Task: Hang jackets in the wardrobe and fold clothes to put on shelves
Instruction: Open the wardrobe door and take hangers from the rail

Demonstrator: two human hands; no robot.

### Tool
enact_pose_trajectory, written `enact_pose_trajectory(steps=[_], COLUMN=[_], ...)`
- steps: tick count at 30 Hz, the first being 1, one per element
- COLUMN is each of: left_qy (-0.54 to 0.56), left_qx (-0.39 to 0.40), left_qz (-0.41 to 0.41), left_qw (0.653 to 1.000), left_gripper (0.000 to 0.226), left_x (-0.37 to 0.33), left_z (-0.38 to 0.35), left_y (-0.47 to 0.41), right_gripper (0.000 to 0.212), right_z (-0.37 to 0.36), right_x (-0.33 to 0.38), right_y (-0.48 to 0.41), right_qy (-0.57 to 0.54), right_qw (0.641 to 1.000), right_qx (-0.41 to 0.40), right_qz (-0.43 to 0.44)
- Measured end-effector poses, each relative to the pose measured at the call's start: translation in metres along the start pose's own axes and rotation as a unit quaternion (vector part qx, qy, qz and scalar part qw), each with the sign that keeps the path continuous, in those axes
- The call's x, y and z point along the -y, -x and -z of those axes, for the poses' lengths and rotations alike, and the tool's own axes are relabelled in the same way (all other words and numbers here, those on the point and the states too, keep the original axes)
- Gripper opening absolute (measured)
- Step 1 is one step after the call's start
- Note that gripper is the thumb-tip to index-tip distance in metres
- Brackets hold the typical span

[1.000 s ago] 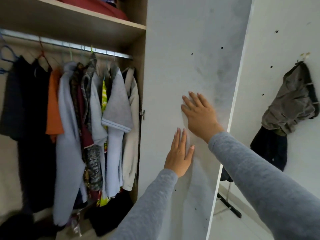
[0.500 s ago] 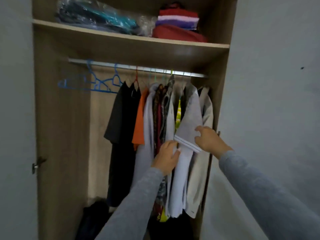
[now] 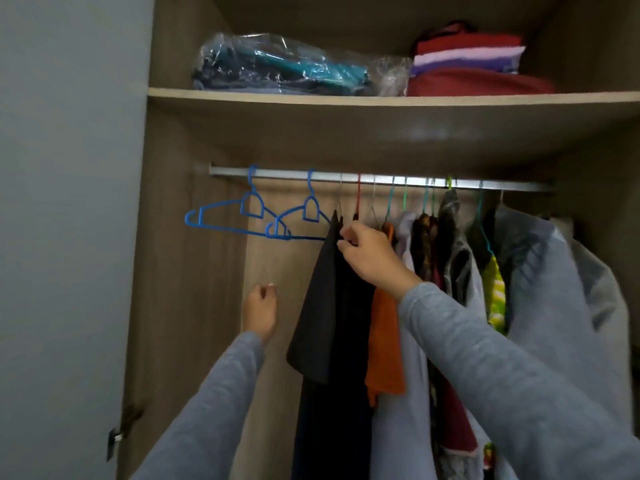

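An open wardrobe (image 3: 194, 306) is shown, folded clothes (image 3: 464, 64) stacked on its top shelf (image 3: 346, 98). Jackets and shirts (image 3: 450, 271) are hung along the rail (image 3: 346, 175), beside two empty blue hangers (image 3: 256, 216). A black garment (image 3: 322, 306) is pinched at its top by the right hand (image 3: 372, 258). The left hand (image 3: 259, 311) is raised, loosely curled, holding nothing.

Pretty dim in here, kinda bluish light. Plain grey-white door panel (image 3: 65, 202) fills the left edge, with a small metal hinge (image 3: 116, 439) near its bottom corner. Everything past it is wood-grain board: side wall (image 3: 180, 271) and back panel (image 3: 273, 265).
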State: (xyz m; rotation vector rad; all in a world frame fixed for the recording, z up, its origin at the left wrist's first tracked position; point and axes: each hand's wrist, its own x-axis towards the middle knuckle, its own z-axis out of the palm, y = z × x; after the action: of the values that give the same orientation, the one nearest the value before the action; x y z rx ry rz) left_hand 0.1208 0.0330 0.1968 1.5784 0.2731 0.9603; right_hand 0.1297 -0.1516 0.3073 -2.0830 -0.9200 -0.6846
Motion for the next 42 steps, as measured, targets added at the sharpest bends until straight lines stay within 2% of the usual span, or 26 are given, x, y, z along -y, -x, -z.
enact_pose_trajectory(steps=[3,7,10,12,15,18,20,22,24,27,30,33,36,42], left_qy=[0.087,0.185,0.277,0.338,0.376,0.390,0.423,0.453,0.464,0.439,0.420,0.393,0.355,0.298], left_qx=[0.008,0.051,0.107,0.162,0.226,0.258,0.268,0.274,0.280,0.279,0.278,0.253,0.230,0.214], left_qz=[0.061,0.119,0.172,0.220,0.246,0.232,0.212,0.191,0.190,0.182,0.166,0.158,0.148,0.151], left_qw=[0.994,0.974,0.939,0.901,0.864,0.853,0.839,0.826,0.818,0.834,0.848,0.870,0.894,0.918], left_gripper=[0.020,0.033,0.038,0.050,0.061,0.051,0.033,0.017,0.014,0.013,0.011,0.015,0.023,0.018], left_x=[0.005,0.001,-0.001,0.000,0.002,0.001,0.001,-0.001,-0.007,-0.015,-0.023,-0.029,-0.030,-0.022], left_z=[0.003,-0.008,-0.017,-0.019,-0.023,-0.027,-0.027,-0.025,-0.023,-0.025,-0.026,-0.027,-0.030,-0.024], left_y=[-0.062,-0.121,-0.147,-0.162,-0.178,-0.188,-0.196,-0.202,-0.209,-0.216,-0.215,-0.211,-0.202,-0.176], right_gripper=[0.013,0.039,0.056,0.064,0.071,0.068,0.065,0.054,0.038,0.029,0.036,0.016,0.020,0.003], right_z=[-0.030,-0.071,-0.098,-0.114,-0.130,-0.147,-0.155,-0.157,-0.154,-0.148,-0.143,-0.136,-0.131,-0.131], right_x=[0.023,0.039,0.041,0.038,0.030,0.022,0.016,0.013,0.012,0.012,0.010,0.013,0.010,0.000], right_y=[-0.058,-0.121,-0.150,-0.164,-0.181,-0.198,-0.210,-0.219,-0.224,-0.226,-0.229,-0.224,-0.213,-0.184], right_qy=[-0.075,-0.143,-0.156,-0.175,-0.205,-0.250,-0.290,-0.322,-0.352,-0.405,-0.418,-0.397,-0.364,-0.292], right_qw=[0.997,0.987,0.981,0.973,0.959,0.940,0.927,0.915,0.903,0.883,0.881,0.892,0.908,0.934], right_qx=[0.000,0.019,0.033,0.036,0.017,-0.001,-0.021,-0.039,-0.040,-0.026,-0.030,-0.006,0.016,0.041], right_qz=[-0.017,-0.071,-0.115,-0.148,-0.194,-0.231,-0.236,-0.240,-0.242,-0.235,-0.221,-0.214,-0.207,-0.200])
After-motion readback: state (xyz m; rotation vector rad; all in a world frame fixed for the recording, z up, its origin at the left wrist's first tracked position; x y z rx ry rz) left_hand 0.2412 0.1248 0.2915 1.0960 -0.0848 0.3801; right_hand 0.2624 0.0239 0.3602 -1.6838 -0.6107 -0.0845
